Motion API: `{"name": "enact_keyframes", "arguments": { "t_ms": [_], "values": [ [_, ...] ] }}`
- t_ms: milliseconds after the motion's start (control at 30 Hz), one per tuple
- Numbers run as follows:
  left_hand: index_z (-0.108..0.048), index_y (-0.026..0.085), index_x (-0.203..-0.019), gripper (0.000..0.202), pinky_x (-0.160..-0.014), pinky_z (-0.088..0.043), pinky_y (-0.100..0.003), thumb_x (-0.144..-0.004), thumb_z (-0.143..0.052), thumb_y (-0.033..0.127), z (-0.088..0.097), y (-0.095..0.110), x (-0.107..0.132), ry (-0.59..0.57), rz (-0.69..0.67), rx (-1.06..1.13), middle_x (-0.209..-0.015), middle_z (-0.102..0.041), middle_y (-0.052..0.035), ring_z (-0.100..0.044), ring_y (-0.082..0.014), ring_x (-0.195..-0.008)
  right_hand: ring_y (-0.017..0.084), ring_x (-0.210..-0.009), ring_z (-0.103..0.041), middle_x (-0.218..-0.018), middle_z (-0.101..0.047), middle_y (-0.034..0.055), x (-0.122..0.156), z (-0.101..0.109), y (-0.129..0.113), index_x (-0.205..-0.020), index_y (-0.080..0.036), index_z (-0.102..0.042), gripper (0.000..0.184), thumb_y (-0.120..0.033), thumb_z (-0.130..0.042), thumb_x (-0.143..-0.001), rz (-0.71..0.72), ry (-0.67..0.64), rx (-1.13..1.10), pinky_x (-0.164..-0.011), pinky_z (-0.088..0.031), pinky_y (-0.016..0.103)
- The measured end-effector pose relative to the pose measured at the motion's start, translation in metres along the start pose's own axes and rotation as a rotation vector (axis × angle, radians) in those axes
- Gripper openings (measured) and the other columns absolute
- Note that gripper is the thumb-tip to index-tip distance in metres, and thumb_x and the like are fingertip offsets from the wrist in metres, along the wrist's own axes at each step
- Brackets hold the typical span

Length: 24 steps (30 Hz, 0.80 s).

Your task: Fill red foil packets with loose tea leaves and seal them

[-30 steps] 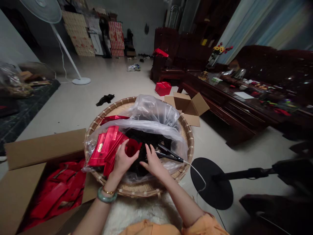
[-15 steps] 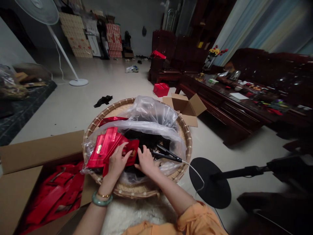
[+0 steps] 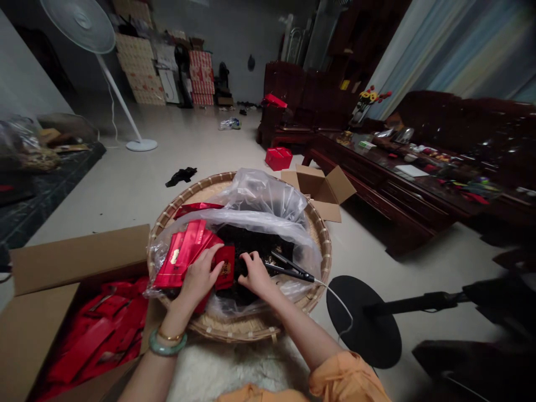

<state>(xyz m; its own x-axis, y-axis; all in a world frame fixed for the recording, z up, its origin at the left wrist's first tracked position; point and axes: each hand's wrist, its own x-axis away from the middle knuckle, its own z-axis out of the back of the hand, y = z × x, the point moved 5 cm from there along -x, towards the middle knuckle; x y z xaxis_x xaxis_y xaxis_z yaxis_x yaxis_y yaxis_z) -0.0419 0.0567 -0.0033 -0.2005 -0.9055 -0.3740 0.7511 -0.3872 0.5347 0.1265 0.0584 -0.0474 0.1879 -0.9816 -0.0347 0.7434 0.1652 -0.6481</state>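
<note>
My left hand (image 3: 200,274) holds a small red packet (image 3: 226,268) with gold print, thumb and fingers around its left side. Just right of the packet is my right hand (image 3: 256,274), its fingers curled but apart, with nothing visible in them. Beneath it lie dark, dry leaf-like pieces (image 3: 251,237) in a clear plastic bag (image 3: 268,192). A black hair straightener (image 3: 293,271) with a white cord rests on the bag, its plates spread. More red packets (image 3: 184,251) are fanned out under and beside my left hand. All this lies in a round woven bamboo tray (image 3: 326,245).
An open cardboard box (image 3: 79,259) full of red packets stands at the left. Right of the tray is a round black stand base (image 3: 362,321). Beyond are a smaller open carton (image 3: 322,192), a red box (image 3: 278,158), a white fan (image 3: 141,145) and a dark wooden table (image 3: 377,184).
My right hand has come away from the red packet and moved slightly right, leaving a gap. My left hand still holds the packet. The whole view has shifted a little.
</note>
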Motion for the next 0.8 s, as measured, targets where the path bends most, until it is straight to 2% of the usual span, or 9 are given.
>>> {"name": "enact_keyframes", "arguments": {
  "t_ms": [100,167,233,300,433,533,600,700,800],
  "values": [
    [-0.051,0.021,-0.118,0.033,-0.079,-0.052,-0.036,-0.086,-0.05,0.028,0.002,-0.002,0.001,-0.007,-0.033,-0.032,-0.112,-0.064,-0.0087,-0.063,-0.0236,-0.098,0.019,-0.089,-0.054,-0.099,-0.05,0.0031,-0.007,0.009,0.009,-0.109,-0.024,-0.055,0.053,-0.009,-0.061,-0.058,-0.042,0.085,-0.311,-0.084,-0.046,0.034],
    [-0.054,0.02,-0.112,0.028,-0.078,-0.052,-0.035,-0.087,-0.05,0.029,0.005,-0.003,0.001,0.001,-0.03,-0.042,-0.108,-0.065,-0.0085,-0.064,-0.0236,-0.095,0.017,-0.081,-0.055,-0.093,-0.054,0.0002,-0.01,0.011,0.017,-0.113,-0.027,-0.052,0.057,-0.012,-0.061,-0.058,-0.158,0.09,-0.613,-0.074,-0.049,0.032],
    [-0.056,0.019,-0.106,0.023,-0.076,-0.052,-0.034,-0.087,-0.049,0.031,0.007,-0.003,0.0,0.002,-0.032,-0.039,-0.103,-0.066,-0.0079,-0.064,-0.023,-0.092,0.015,-0.068,-0.056,-0.087,-0.056,-0.0017,-0.01,0.009,0.026,-0.116,-0.029,-0.049,0.057,-0.016,-0.058,-0.061,-0.334,0.035,-0.978,-0.058,-0.048,0.028],
    [-0.057,0.019,-0.101,0.02,-0.075,-0.051,-0.033,-0.088,-0.048,0.031,0.01,0.0,-0.002,0.003,-0.042,-0.029,-0.099,-0.066,-0.007,-0.064,-0.0221,-0.089,0.014,-0.061,-0.057,-0.083,-0.059,-0.0011,-0.009,0.007,0.028,-0.113,-0.027,-0.049,0.051,-0.019,-0.055,-0.063,-0.475,-0.032,-1.331,-0.049,-0.044,0.024],
    [-0.059,0.019,-0.093,0.018,-0.072,-0.051,-0.032,-0.089,-0.046,0.031,0.012,0.011,-0.009,0.028,-0.068,-0.003,-0.091,-0.063,-0.0055,-0.062,-0.0194,-0.082,0.017,-0.067,-0.062,-0.079,-0.064,0.003,-0.006,0.016,0.022,-0.101,-0.022,-0.054,0.033,-0.022,-0.052,-0.068,-0.556,-0.12,-1.815,-0.053,-0.047,0.026],
    [-0.061,0.019,-0.087,0.019,-0.076,-0.05,-0.034,-0.089,-0.046,0.031,0.013,0.022,-0.014,0.086,-0.103,-0.034,-0.097,-0.059,-0.0075,-0.06,-0.02,-0.087,0.019,-0.07,-0.062,-0.076,-0.065,0.0043,-0.006,0.023,0.016,-0.093,-0.02,-0.057,0.022,-0.03,-0.051,-0.075,-0.595,-0.121,-1.989,-0.061,-0.051,0.034],
    [-0.062,0.018,-0.082,0.018,-0.078,-0.05,-0.036,-0.088,-0.049,0.03,0.015,0.029,-0.016,0.129,-0.145,-0.101,-0.1,-0.056,-0.0094,-0.057,-0.0223,-0.092,0.021,-0.072,-0.063,-0.074,-0.065,0.0052,-0.006,0.026,0.013,-0.089,-0.019,-0.059,0.022,-0.036,-0.049,-0.078,-0.626,-0.107,-2.026,-0.065,-0.051,0.038],
    [-0.064,0.018,-0.078,0.016,-0.079,-0.049,-0.038,-0.086,-0.053,0.027,0.016,0.039,-0.017,0.146,-0.246,-0.166,-0.098,-0.058,-0.0098,-0.054,-0.0239,-0.094,0.021,-0.075,-0.064,-0.074,-0.066,0.0047,-0.007,0.026,0.011,-0.086,-0.018,-0.06,0.022,-0.036,-0.048,-0.081,-0.65,-0.062,-2.006,-0.072,-0.051,0.041],
    [-0.066,0.019,-0.08,0.014,-0.076,-0.049,-0.036,-0.086,-0.054,0.023,0.017,0.046,-0.016,0.108,-0.368,-0.151,-0.095,-0.063,-0.008,-0.054,-0.0216,-0.089,0.021,-0.078,-0.065,-0.073,-0.065,0.0045,-0.011,0.025,0.015,-0.083,-0.017,-0.062,0.021,-0.033,-0.049,-0.081,-0.641,0.048,-1.938,-0.079,-0.051,0.04]
  ]
}}
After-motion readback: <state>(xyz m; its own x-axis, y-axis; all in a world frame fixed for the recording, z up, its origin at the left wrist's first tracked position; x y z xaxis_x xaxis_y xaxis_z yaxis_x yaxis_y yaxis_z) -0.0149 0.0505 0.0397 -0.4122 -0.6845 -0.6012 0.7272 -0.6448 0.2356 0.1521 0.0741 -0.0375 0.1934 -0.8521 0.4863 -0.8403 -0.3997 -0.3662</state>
